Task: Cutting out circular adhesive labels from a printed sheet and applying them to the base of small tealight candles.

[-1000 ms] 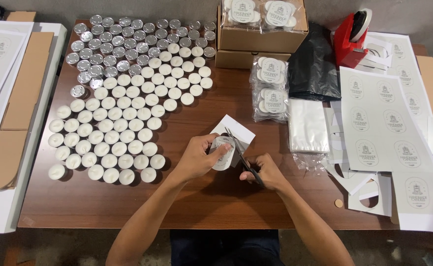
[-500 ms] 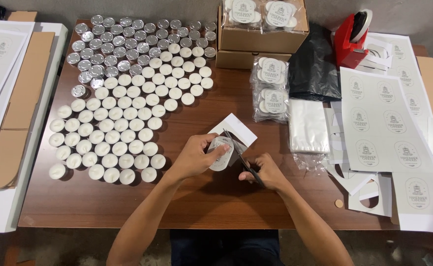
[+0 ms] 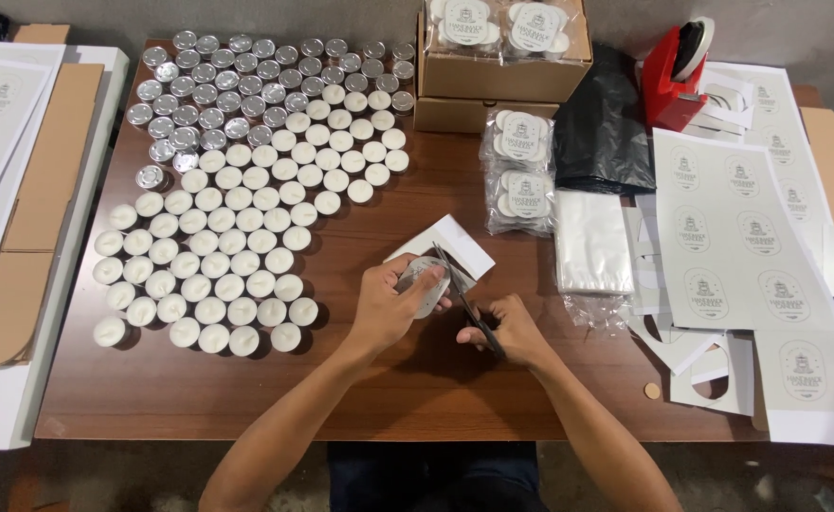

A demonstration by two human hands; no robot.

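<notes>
Left hand [image 3: 386, 305] closed around oval paper label [image 3: 425, 282], held above counter [image 3: 370, 379]; right hand [image 3: 515, 332] gripped scissors [image 3: 465, 301], blades part-open at label's edge, beside tealight candles [image 3: 232, 256].

Scissors [image 3: 469, 301]: handles were buried in the right hand [image 3: 512, 332].
Label sheet [image 3: 820, 384]: cut off at right edge.
Top boxes [image 3: 502, 71]: cropped above.
</notes>
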